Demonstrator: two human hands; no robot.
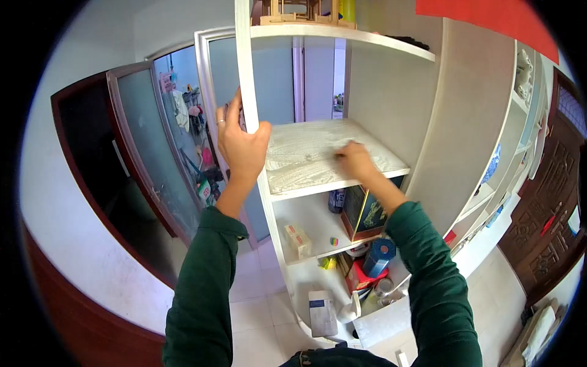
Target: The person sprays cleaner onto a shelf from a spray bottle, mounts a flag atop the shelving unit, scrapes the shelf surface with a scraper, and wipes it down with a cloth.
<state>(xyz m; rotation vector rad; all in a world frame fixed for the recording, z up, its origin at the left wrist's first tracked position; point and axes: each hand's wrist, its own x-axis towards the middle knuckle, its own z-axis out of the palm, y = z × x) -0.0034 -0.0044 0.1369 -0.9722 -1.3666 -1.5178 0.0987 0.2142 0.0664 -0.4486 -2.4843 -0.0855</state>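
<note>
My left hand [241, 144] grips the white shelf post [246, 73], with its fingers on the far side and its thumb on the near face. A small patch of patterned, pinkish material [242, 116] shows by those fingers; I cannot tell what it is. My right hand [356, 160] is over the middle shelf board [306, 150], its fingers curled in and pointing left. Whatever those fingers hold, if anything, is hidden. The board has a pale, streaky wood-grain surface.
Below are a dark box [365, 211], a small carton [298, 240], a blue canister [379, 257] and a white box [322, 313]. A wooden model [299, 12] stands on the top shelf. Glass-panelled doors [137, 122] are at left, a brown door [550, 202] at right.
</note>
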